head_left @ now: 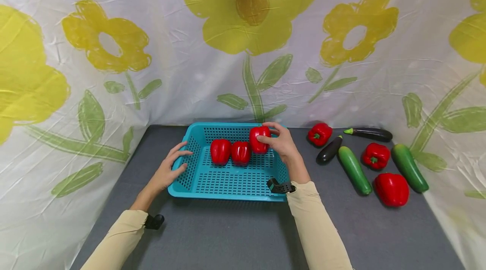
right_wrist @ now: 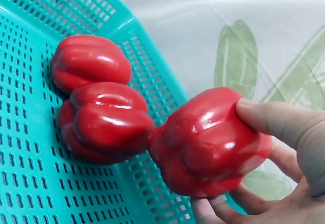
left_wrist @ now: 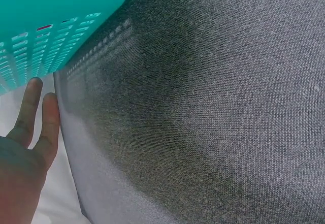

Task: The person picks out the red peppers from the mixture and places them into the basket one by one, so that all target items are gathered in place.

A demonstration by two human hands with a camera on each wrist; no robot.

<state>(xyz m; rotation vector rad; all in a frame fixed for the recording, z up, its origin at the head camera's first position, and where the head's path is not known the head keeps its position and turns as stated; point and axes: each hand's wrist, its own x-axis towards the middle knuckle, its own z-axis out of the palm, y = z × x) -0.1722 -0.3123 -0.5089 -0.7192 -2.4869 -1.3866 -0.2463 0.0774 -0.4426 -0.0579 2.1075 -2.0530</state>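
A turquoise perforated basket point(head_left: 235, 196) stands on the dark table. Two red bell peppers, one at the left point(head_left: 220, 152) and one in the middle point(head_left: 241, 153), lie side by side inside it. My right hand point(head_left: 282, 141) grips a third red bell pepper point(right_wrist: 208, 142) over the basket's right back part, thumb on one side and fingers on the other. At the basket's left end my left hand point(head_left: 171, 167) has its fingers spread along the wall and rim. In the left wrist view two fingers point(left_wrist: 50, 120) reach up beside the basket's side.
Right of the basket lie two eggplants point(head_left: 329, 150) point(head_left: 368, 134), two green cucumber-like vegetables point(head_left: 355, 171) point(head_left: 410, 168) and three more red bell peppers point(head_left: 319, 134) point(head_left: 376, 156) point(head_left: 392, 189). A flower-printed sheet point(head_left: 171, 71) hangs behind the grey table point(head_left: 228, 236).
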